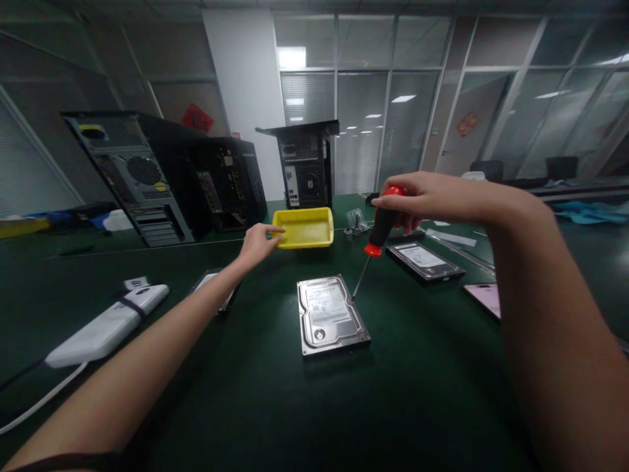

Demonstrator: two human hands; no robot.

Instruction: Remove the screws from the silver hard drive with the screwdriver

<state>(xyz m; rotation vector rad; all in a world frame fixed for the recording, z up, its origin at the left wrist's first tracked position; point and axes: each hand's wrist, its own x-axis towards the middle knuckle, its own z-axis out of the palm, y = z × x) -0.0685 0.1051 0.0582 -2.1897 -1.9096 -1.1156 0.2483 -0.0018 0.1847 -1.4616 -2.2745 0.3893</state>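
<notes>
A silver hard drive [328, 311] lies label side up on the green table in front of me. My right hand [410, 200] is wrapped round the handle of a red and black screwdriver [383, 226]. The screwdriver slants down, its tip at the drive's right edge. Farther back, my left hand [260, 244] reaches to the left end of a shallow yellow tray [307, 245]. Its thumb and index finger come close together over the rim; whatever may be between them is too small to make out.
A second hard drive [423, 261] lies right, and another [216, 288] is partly behind my left forearm. A white power strip [111, 326] sits left, a pink phone [484, 298] right. Computer cases [307, 170] stand at the back. A small clear plastic bag [357, 219] lies beside the tray.
</notes>
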